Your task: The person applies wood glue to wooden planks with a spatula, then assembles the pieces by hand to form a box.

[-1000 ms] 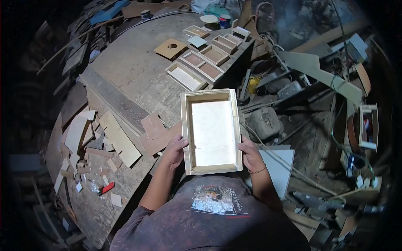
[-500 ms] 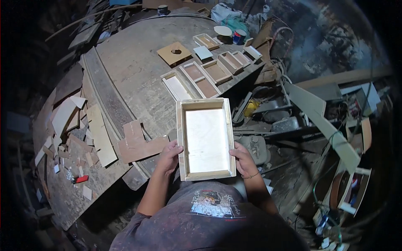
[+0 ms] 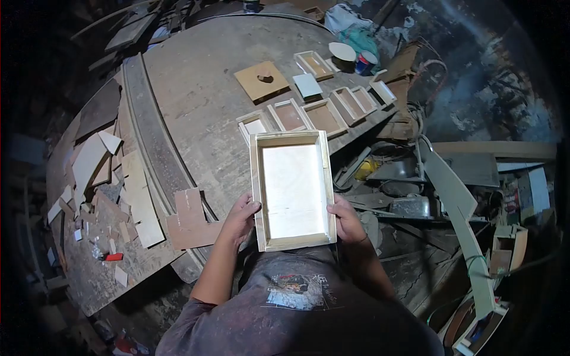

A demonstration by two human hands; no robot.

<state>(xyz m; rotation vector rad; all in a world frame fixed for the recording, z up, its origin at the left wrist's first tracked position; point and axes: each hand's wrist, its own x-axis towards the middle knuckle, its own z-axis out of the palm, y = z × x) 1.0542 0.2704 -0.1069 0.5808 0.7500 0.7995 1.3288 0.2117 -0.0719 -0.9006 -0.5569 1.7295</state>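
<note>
A shallow rectangular wooden box (image 3: 294,190) with a pale, bright base is held in front of my body, its open side facing up toward me. My left hand (image 3: 240,216) grips its left side wall, thumb on the rim. On the opposite wall, my right hand (image 3: 346,218) grips at about the same height, thumb also on the rim. The fingers of both hands are partly hidden behind the box. Beyond its top edge, more wooden boxes (image 3: 323,117) stand in a row on the worktable (image 3: 196,113).
Wood offcuts (image 3: 142,199) and a red-handled item (image 3: 114,257) lie on the table's left part. An L-shaped brown board (image 3: 189,228) sits near its front edge. Farther back are a square board with a hole (image 3: 261,82) and a can (image 3: 366,62). Clutter with a long pale board (image 3: 451,190) fills the right.
The view has shifted, so the table's boxes and can appear farther right and the right-hand clutter has moved. Both hands keep their hold on the box, which stays nearly in place.
</note>
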